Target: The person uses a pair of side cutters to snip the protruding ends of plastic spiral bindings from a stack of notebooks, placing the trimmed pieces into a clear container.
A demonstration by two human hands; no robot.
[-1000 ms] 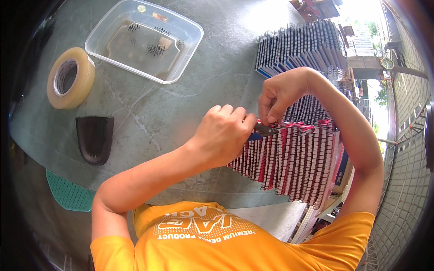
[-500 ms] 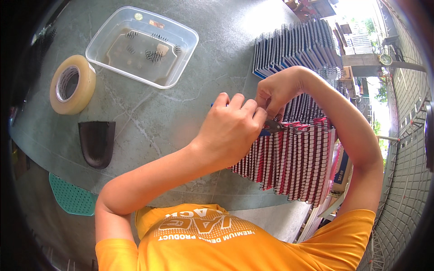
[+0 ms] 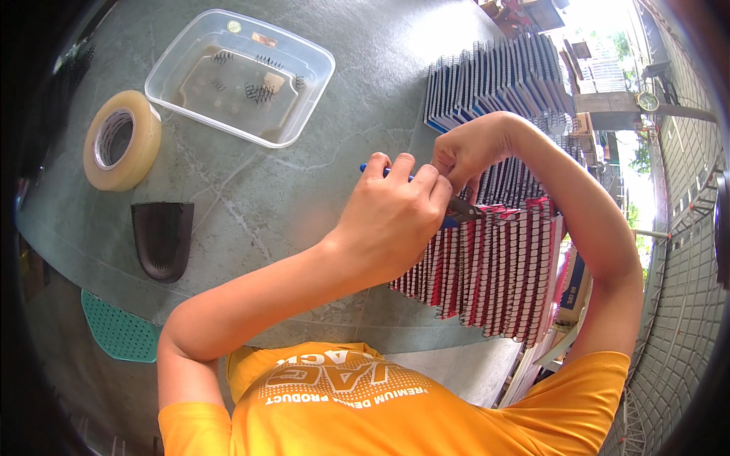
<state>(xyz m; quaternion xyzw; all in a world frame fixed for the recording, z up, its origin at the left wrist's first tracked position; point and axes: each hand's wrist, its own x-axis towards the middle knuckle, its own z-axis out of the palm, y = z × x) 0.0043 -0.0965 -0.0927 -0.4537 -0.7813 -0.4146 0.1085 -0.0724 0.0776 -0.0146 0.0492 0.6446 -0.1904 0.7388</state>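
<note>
A: What is placed nearest, and what has just been altered?

B: Beyond the orange shirt (image 3: 426,418), the left hand (image 3: 391,216) is closed around a dark-tipped tool (image 3: 465,210). Over the last second this hand has been shifted rightward, nearer to the right hand (image 3: 473,152), and more of the blue handle (image 3: 365,167) is now exposed past its fingers. The tool's tip is held at the upper edge of the red-edged spiral books (image 3: 494,273), ranged in a row along the right side of the worktop (image 3: 251,197).

A: What may be inferred?

B: By judgement, the grip is being reset while the coil ends are worked; no finished result can be read.

A: How is the right hand disposed?

B: It is bent downward over the row, with fingers curled and thumb drawn in. Whether anything is pinched cannot be told, since the fingertips are screened. Whether the tool's jaws are parted is likewise unclear.

A: And farther off?

B: The blue-edged spiral books (image 3: 498,83) are seen behind, the join between the rows being covered by the right arm. In the clear container (image 3: 224,128), dark coil pieces (image 3: 260,93) are made out; its paler contents are blurred. The background is lost in glare.
</note>
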